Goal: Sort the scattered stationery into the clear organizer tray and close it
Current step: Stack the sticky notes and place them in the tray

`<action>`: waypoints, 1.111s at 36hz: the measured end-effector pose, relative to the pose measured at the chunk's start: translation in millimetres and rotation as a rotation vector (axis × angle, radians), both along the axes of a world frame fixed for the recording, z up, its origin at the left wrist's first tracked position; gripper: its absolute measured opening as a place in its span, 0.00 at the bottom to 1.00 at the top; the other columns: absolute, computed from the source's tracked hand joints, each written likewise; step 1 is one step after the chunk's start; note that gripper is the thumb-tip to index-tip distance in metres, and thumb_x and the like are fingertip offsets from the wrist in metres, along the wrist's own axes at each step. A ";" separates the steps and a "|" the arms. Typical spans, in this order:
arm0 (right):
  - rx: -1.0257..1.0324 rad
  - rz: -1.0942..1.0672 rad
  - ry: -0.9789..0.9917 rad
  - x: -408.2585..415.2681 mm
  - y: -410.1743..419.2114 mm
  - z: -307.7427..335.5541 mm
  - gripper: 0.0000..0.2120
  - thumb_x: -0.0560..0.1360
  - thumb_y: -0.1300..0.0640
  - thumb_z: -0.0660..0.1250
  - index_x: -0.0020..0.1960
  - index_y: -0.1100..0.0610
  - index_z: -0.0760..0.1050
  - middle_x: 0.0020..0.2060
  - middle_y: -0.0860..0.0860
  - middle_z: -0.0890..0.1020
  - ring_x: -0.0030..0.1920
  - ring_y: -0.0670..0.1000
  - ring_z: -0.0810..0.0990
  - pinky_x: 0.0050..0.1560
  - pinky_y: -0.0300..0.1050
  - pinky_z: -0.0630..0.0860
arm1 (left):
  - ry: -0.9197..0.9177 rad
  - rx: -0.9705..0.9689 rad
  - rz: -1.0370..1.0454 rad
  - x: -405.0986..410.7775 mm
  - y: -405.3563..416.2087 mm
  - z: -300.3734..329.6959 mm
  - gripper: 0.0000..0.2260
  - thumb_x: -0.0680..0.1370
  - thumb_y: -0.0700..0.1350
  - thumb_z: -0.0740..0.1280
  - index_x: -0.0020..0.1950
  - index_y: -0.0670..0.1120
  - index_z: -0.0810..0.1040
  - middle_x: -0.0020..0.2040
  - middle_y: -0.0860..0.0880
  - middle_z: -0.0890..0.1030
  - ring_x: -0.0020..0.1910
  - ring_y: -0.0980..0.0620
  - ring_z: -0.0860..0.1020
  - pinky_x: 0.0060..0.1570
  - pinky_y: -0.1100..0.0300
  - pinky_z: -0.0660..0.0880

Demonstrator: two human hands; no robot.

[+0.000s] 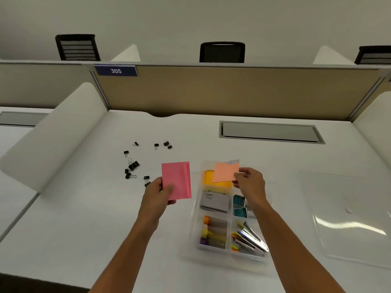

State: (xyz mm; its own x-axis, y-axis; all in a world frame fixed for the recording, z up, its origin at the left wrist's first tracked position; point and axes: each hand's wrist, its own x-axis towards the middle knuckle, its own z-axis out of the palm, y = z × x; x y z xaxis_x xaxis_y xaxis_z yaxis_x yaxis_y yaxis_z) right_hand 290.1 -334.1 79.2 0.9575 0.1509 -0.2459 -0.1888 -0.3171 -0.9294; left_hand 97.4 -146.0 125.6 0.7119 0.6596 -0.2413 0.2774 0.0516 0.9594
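the left hand (157, 192) is gripping a pink pad (176, 180), the right hand (249, 180) is pinching an orange pad (225, 172) over the mostly filled organizer tray (191, 246); binder clips (132, 166) left of the tray and the lid (347, 216) to its right are waiting.

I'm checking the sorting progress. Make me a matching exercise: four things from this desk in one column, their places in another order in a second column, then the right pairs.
Things:
1. pink pad
2. peach pad
3. binder clips
4. lid

Places:
A. scattered on the desk, left of the tray
B. flat on the desk, right of the tray
C. in the left hand
D. in the right hand, over the tray

Pairs: 1-C, 2-D, 3-A, 4-B
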 end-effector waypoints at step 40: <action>-0.647 0.534 -0.205 -5.6 8.9 -44.2 0.23 0.80 0.53 0.60 0.75 0.49 0.65 0.67 0.53 0.76 0.69 0.60 0.65 0.66 0.53 0.68 | 0.043 0.046 -0.124 17.1 -26.7 2.4 0.10 0.81 0.43 0.63 0.61 0.48 0.76 0.54 0.50 0.82 0.52 0.51 0.81 0.41 0.62 0.79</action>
State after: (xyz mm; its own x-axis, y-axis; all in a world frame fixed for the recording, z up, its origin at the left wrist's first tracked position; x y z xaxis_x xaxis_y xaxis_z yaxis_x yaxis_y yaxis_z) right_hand 284.5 -325.2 35.0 0.8330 0.4835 -0.2689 0.2886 -0.7944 -0.5345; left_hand 114.4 -172.7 127.9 0.7782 0.5781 -0.2452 0.3200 -0.0291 0.9470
